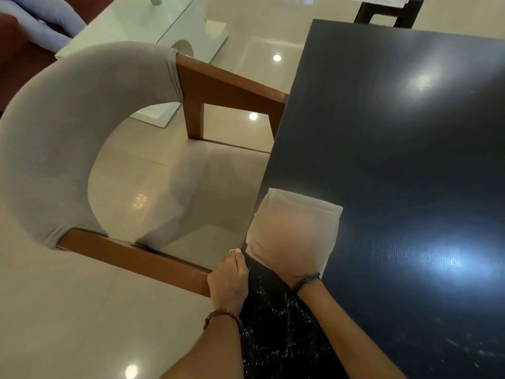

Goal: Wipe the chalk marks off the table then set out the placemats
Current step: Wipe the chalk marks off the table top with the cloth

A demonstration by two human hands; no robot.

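Head view looks down on a dark table (396, 138), where a folded white cloth (293, 231) lies at the near left edge. Its fabric covers the right hand (296, 265), so the fingers' state cannot be told, though it seems to press down. Curled fingers of the left hand (228, 280) grip the table's edge beside a grey-backed chair (54, 138). Faint white marks (464, 347) show lower right.

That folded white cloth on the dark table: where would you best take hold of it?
Press down on the cloth's flat top from above, palm spread, as the right hand seems to beneath or within it. It lies flat at the table's left edge, so that overhanging side also offers a pinch.
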